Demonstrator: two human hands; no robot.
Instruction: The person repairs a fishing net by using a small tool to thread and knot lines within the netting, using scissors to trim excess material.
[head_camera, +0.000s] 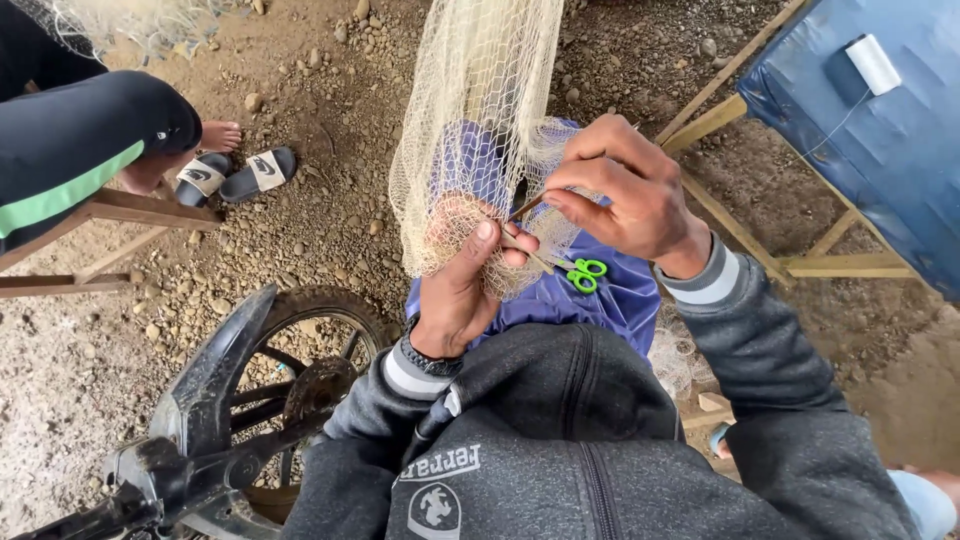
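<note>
Overhead, from where I watch, the biggest thing before me is the pale fishing net (480, 110), hanging down from the top of the view and bunching over my lap, where purple cloth (610, 295) shows beneath it. Left of my knees stands a motorbike's front wheel (300, 370) with its dark mudguard (215, 370), on stony dirt ground (330, 190). At the upper right a blue tarpaulin (880, 160) covers a wooden frame, with a white spool of thread (873, 63) lying on it. At the upper left another person's leg in dark trousers with a green stripe rests on a wooden bench (120, 210), a bare foot beside a pair of black slide sandals (235, 175).

My left hand (462, 290) is closed on a gathered fold of the net, thumb pressed upward against the mesh. My right hand (630, 190) is pinched narrowly around a thin netting needle (525, 208), whose tip meets the mesh just beside the left thumb. Small green-handled scissors (583, 272) lie on the purple cloth, just below the right hand.
</note>
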